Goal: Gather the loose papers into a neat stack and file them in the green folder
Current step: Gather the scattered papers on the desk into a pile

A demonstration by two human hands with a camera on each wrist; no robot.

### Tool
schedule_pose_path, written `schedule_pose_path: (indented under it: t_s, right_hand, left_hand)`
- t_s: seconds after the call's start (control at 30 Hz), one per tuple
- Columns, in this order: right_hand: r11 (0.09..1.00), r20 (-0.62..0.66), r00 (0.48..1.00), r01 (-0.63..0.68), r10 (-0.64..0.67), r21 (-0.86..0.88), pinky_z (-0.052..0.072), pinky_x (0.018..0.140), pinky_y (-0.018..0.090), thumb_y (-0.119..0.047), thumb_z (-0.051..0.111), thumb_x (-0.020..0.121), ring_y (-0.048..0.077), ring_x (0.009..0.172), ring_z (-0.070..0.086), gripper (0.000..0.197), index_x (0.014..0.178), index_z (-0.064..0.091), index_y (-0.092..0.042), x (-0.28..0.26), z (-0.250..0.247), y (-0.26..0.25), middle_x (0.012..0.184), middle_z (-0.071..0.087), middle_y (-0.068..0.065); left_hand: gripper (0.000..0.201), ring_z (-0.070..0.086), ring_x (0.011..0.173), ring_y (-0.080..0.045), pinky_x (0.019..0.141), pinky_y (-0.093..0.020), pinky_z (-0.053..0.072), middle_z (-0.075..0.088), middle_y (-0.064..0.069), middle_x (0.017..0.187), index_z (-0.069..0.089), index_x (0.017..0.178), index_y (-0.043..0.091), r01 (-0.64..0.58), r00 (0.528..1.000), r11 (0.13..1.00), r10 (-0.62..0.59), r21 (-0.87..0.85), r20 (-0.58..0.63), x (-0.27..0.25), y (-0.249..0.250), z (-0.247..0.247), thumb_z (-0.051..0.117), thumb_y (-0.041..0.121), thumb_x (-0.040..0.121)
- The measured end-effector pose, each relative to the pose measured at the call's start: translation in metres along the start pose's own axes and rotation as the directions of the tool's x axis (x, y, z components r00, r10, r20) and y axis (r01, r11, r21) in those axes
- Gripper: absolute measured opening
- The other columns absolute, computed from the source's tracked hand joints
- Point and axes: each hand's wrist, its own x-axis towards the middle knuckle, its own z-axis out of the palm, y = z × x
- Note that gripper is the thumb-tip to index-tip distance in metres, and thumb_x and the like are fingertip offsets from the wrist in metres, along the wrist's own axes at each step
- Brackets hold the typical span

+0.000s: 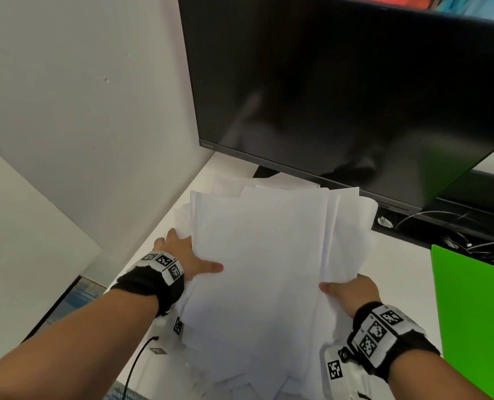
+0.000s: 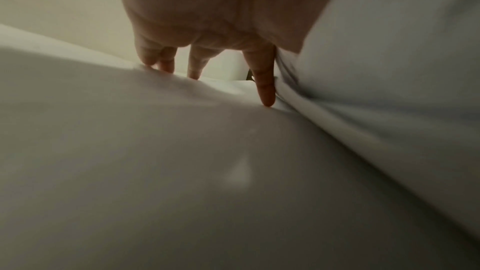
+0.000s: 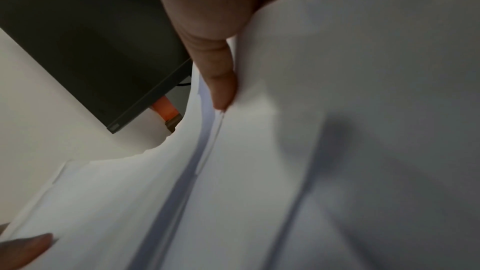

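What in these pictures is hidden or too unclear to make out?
- Right hand fingers: head view, hidden under the papers; only the thumb shows.
- Green folder: head view, cut off by the right edge; open or closed, cannot tell.
- Number of sheets: all views, overlapping and blurred.
- Left hand fingertips: head view, behind the papers' edge.

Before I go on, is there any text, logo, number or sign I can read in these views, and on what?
No text is readable.
monitor: small logo at the lower left bezel corner, too blurred to read.
wristbands: black-and-white square code markers, no letters.
papers: show blank.
green folder: no label visible.
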Motion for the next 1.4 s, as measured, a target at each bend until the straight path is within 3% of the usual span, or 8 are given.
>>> schedule_pose_path:
  t_s: [0.13, 0.3, 0.47, 0.63, 0.73, 1.03, 1.23, 1.4]
  right_hand:
    - [0.998, 0.052, 0.998, -0.032, 0.029, 0.054, 0.046, 0.088, 0.033, -0.009, 0.079, 0.069, 0.035, 0.103, 0.06, 0.047, 0.109, 0.059, 0.007, 0.001, -0.006, -0.006, 0.101, 0.063, 0.015]
    - [0.978, 0.124, 0.982, -0.156, 0.14, 0.136, 0.047, 0.093, 0.041, -0.007, 0.081, 0.065, 0.036, 0.098, 0.06, 0.056, 0.113, 0.058, 0.008, 0.013, -0.005, 0.0, 0.106, 0.065, 0.019]
    - [0.97, 0.129, 0.974, -0.201, 0.184, 0.136, 0.043, 0.092, 0.04, -0.011, 0.082, 0.065, 0.038, 0.107, 0.056, 0.066, 0.121, 0.053, 0.008, 0.017, -0.005, 0.002, 0.117, 0.061, 0.022]
    - [0.976, 0.109, 0.983, -0.164, 0.149, 0.142, 0.045, 0.099, 0.047, -0.025, 0.088, 0.045, 0.038, 0.108, 0.058, 0.093, 0.124, 0.051, 0.005, 0.016, 0.004, 0.0, 0.12, 0.061, 0.021]
    - [0.984, 0.096, 0.986, -0.147, 0.138, 0.104, 0.045, 0.098, 0.045, -0.015, 0.084, 0.061, 0.037, 0.105, 0.059, 0.066, 0.117, 0.056, 0.007, 0.011, 0.004, -0.006, 0.114, 0.064, 0.021]
    - [0.987, 0.114, 0.987, -0.127, 0.116, 0.103, 0.046, 0.097, 0.05, -0.016, 0.081, 0.062, 0.038, 0.106, 0.058, 0.069, 0.121, 0.052, 0.003, 0.007, 0.014, -0.014, 0.117, 0.061, 0.02]
    - [0.987, 0.215, 0.964, -0.159, 0.154, 0.006, 0.046, 0.096, 0.049, -0.027, 0.085, 0.058, 0.038, 0.105, 0.058, 0.077, 0.121, 0.053, 0.002, 0.003, 0.012, -0.022, 0.116, 0.061, 0.02]
    - [0.987, 0.233, 0.959, -0.153, 0.162, -0.056, 0.047, 0.09, 0.041, -0.023, 0.079, 0.069, 0.035, 0.099, 0.057, 0.06, 0.116, 0.055, 0.005, 0.003, 0.01, -0.023, 0.1, 0.061, 0.016]
  left_hand:
    - [0.109, 0.042, 0.127, -0.031, 0.105, -0.042, 0.037, 0.041, -0.009, 0.141, 0.035, 0.136, 0.043, 0.032, 0.998, 0.997, -0.028, -0.073, 0.059, 0.015, -0.004, -0.011, 0.052, 0.089, 0.039]
    - [0.065, 0.052, 0.122, -0.024, 0.104, -0.029, 0.036, 0.057, -0.001, 0.134, 0.049, 0.132, 0.026, -0.013, 0.989, 0.978, 0.044, -0.207, 0.144, 0.009, -0.006, -0.022, 0.06, 0.059, 0.077]
    - [0.042, 0.057, 0.114, -0.023, 0.098, -0.027, 0.04, 0.062, -0.005, 0.127, 0.058, 0.123, 0.019, -0.058, 0.97, 0.948, 0.127, -0.313, 0.206, -0.001, -0.008, -0.007, 0.057, 0.041, 0.087]
    - [0.062, 0.058, 0.108, -0.026, 0.097, -0.035, 0.046, 0.059, -0.009, 0.126, 0.052, 0.126, 0.016, -0.013, 0.995, 0.859, 0.06, -0.511, 0.077, -0.014, -0.009, 0.014, 0.068, 0.04, 0.07]
    - [0.076, 0.052, 0.113, -0.034, 0.093, -0.038, 0.043, 0.048, -0.014, 0.126, 0.037, 0.131, 0.015, 0.035, 0.988, 0.932, -0.087, -0.362, -0.129, -0.022, -0.001, 0.017, 0.072, 0.037, 0.067]
    - [0.077, 0.054, 0.112, -0.036, 0.076, -0.033, 0.04, 0.052, -0.018, 0.125, 0.037, 0.126, 0.001, 0.19, 0.963, 0.774, -0.267, -0.605, -0.039, -0.026, 0.009, 0.014, 0.079, 0.028, 0.067]
    - [0.059, 0.058, 0.111, -0.033, 0.099, -0.038, 0.045, 0.062, -0.017, 0.123, 0.058, 0.117, 0.001, 0.216, 0.975, 0.703, -0.194, -0.677, 0.11, -0.023, 0.004, 0.013, 0.08, 0.023, 0.067]
    - [0.071, 0.053, 0.117, -0.027, 0.089, -0.023, 0.038, 0.056, -0.008, 0.129, 0.039, 0.135, 0.016, 0.003, 1.0, 0.859, 0.004, -0.512, 0.012, -0.043, 0.01, 0.015, 0.073, 0.03, 0.074]
